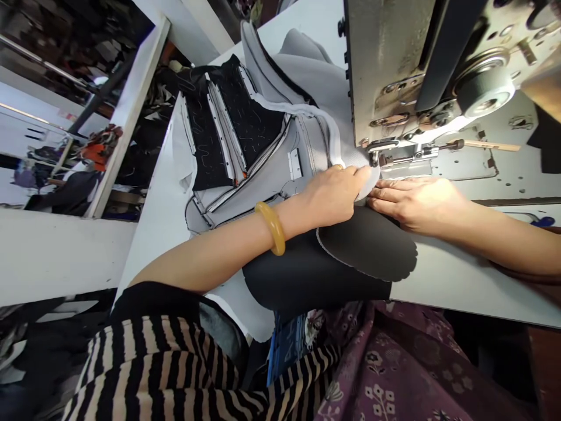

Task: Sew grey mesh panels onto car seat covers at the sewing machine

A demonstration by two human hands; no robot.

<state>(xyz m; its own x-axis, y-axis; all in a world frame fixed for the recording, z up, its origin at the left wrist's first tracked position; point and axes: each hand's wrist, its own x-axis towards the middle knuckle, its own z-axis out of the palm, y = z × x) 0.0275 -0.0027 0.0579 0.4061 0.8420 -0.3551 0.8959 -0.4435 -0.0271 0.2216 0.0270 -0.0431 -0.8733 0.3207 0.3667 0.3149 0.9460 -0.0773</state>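
My left hand [335, 194], with a yellow bangle [272, 227] on its wrist, is closed on the curved edge of a light grey fabric piece [326, 73]. It sits just left of the sewing machine's presser foot [375, 161]. Right beside the foot, my right hand [412, 202] lies low with fingers stretched out, their tips touching the fabric edge. The needle tip is too small to make out. Dark grey panels [370, 240] with a scalloped edge hang below both hands. Black panels [249, 111] with white strips and loose threads are attached to the grey work on the left.
The sewing machine head [385, 64] rises close above my right hand. A white tabletop [473, 272] runs under the work. A blue-handled tool [543, 221] lies at the right edge. Left of the table, a white-framed opening [131, 111] shows piled dark scraps.
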